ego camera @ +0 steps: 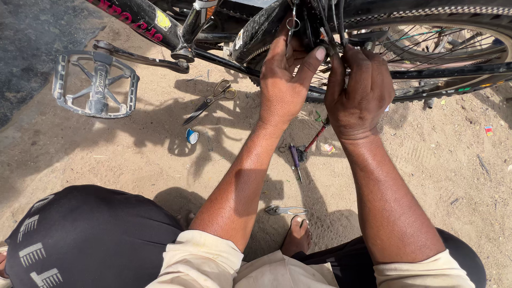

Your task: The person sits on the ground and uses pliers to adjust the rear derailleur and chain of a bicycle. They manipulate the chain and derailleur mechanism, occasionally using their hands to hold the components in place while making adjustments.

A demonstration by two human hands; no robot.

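Observation:
A black bicycle frame (140, 17) stands in front of me on sandy ground, its rear wheel (448, 21) at the upper right. My left hand (285, 80) and my right hand (358, 90) are raised side by side against black cables (333, 24) near the wheel. The left thumb presses a small part at the cables while the right fingers curl around the same spot. Exactly what each hand grips is hidden by the fingers. A silver pedal (96, 85) on its crank sticks out at the upper left.
Scissors (212, 100) lie on the sand below the frame, with a small blue tape roll (192, 136) nearby. A red-handled tool (316, 137) and a purple one (295, 157) lie under my hands. Pliers (287, 210) rest by my bare foot (296, 237).

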